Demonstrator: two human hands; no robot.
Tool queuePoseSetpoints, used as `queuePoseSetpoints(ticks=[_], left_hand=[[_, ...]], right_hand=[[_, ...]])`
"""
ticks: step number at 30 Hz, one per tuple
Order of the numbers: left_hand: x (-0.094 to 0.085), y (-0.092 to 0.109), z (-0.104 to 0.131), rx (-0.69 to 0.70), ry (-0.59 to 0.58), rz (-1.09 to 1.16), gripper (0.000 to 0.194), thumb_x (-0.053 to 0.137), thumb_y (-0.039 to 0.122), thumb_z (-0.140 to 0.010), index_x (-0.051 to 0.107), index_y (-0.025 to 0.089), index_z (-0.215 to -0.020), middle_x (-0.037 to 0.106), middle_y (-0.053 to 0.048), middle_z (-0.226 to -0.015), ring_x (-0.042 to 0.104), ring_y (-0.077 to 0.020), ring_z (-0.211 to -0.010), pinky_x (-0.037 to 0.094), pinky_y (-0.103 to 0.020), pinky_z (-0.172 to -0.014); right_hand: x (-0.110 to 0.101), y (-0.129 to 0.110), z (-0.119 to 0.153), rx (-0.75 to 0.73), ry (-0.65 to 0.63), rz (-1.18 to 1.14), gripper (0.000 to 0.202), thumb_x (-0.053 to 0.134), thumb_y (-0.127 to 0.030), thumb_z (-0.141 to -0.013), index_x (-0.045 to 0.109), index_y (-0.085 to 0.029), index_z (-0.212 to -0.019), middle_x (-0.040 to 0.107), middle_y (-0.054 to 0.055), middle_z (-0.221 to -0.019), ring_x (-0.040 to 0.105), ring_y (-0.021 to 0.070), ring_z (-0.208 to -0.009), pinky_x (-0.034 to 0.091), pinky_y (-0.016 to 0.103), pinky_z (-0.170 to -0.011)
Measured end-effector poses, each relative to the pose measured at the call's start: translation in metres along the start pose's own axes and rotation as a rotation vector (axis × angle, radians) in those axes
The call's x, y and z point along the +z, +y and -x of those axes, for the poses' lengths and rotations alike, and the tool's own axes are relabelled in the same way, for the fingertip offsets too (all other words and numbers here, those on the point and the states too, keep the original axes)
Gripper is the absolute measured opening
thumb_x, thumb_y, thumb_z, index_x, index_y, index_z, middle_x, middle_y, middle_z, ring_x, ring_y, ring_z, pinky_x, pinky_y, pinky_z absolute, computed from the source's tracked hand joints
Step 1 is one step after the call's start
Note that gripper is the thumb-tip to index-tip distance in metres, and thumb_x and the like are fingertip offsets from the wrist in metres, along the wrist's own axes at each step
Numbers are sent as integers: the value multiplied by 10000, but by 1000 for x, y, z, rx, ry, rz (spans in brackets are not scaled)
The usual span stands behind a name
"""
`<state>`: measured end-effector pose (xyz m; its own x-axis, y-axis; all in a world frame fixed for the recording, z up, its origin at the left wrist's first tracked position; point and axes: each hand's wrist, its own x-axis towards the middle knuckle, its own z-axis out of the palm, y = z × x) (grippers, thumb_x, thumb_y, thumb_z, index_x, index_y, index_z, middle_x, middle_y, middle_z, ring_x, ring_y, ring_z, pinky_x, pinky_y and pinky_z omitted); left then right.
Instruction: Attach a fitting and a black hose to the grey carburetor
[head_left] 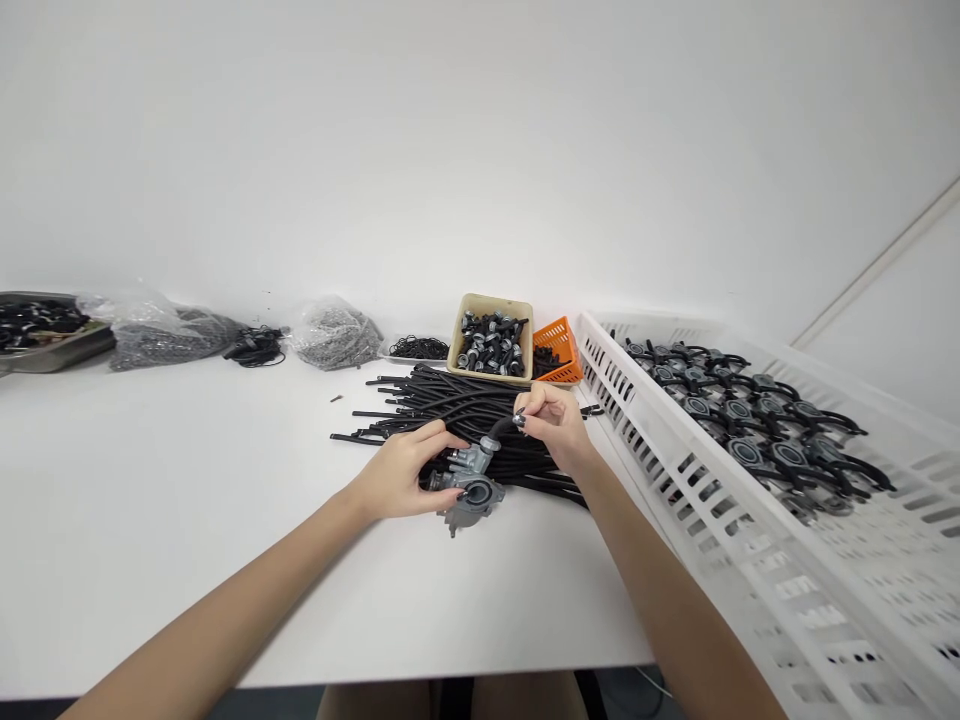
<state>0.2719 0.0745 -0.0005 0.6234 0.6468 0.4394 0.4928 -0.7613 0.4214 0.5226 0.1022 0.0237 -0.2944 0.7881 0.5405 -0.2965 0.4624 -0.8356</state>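
A grey metal carburetor [472, 498] is gripped at its left side by my left hand [409, 470], thumb in front and fingers behind. From its top rises a silver cap [489, 446] with a bent black rubber boot [501, 428]. My right hand [553, 425] pinches the upper end of that boot between thumb and fingers. Directly behind the carburetor lies a heap of black hoses [442, 400], partly hidden by both hands.
A cream bin [491, 305] of capped black boots stands behind the hoses, beside an orange basket [570, 350] of small black parts. At right, a large white crate [720, 470] holds several carburetors [739, 410]. Plastic bags of parts [337, 335] line the wall.
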Motion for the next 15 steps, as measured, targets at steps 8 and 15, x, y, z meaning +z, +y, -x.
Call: queuePoseSetpoints(ticks=[8,15], left_hand=[[0,-1,0,-5,7,-4,412,653,413,-810,618,189,-1154,591,-39,-928,585,-167,-752,424,-268,-661],[1,-2,0,-6,11,-15,402,648,399,-811,610,192,-1153,580,-31,-911,562,-155,-720,403,-263,-636]], right_hand=[[1,-7,0,95,-83,18,329,822,-319,-700,522,-199,-643,537,-31,-615,456,113,-570,340,251,-547],[0,-9,1,127,-160,15,285,818,-271,-721,554,-187,-654,541,-30,-648,461,104,-589,345,246,-566]])
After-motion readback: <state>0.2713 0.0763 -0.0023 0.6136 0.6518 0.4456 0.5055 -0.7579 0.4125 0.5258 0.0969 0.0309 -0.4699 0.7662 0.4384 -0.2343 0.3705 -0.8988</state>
